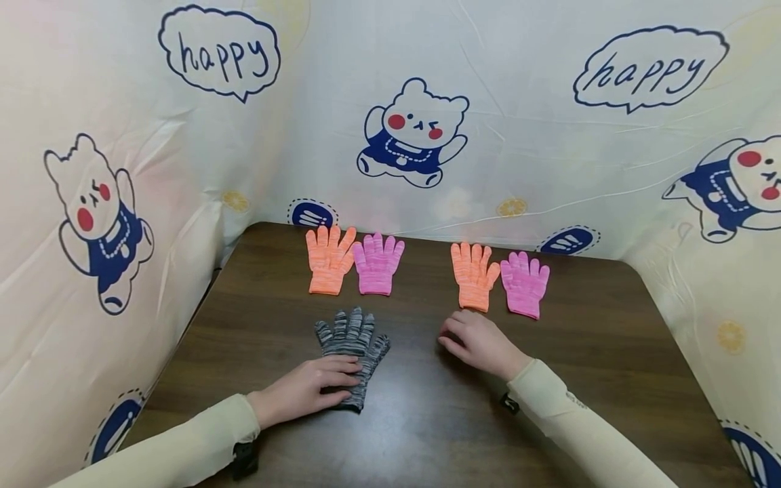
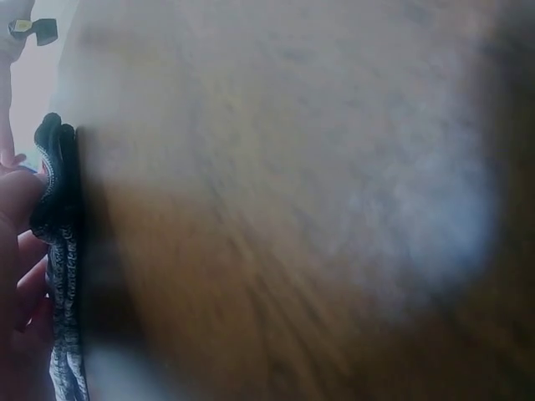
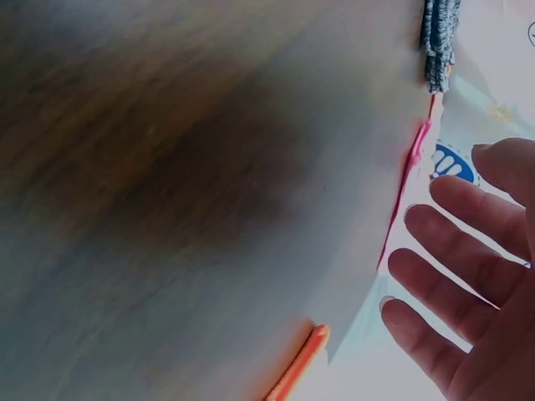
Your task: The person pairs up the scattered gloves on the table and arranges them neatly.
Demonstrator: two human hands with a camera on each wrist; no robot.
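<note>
"happy" — left cloth bubble (image 1: 219, 54), "happy" — right cloth bubble (image 1: 651, 69)

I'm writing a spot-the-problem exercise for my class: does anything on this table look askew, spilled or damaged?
Nothing visible looks spilled or damaged. The far-right pink glove sits slightly askew, its cuff slanting more than the other pink glove's. The left hand partly hides the grey glove.

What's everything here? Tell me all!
table: 1, brown, centre
orange gloves: 2, orange, table's far side
pink gloves: 2, pink, beside orange ones
striped glove: 1, grey-black, mid-table
cloth: count unclear, whitish, around table
bears: 3, white-blue, cloth
happy bubbles: 2, blue, cloth
badges: 4, blue, cloth
fruit slices: several, yellow, cloth
sleeves: 2, cream, front
gadgets: 2, black, below sleeves
left grip: 1, bare, on striped glove
right grip: 1, bare, near orange glove
</note>
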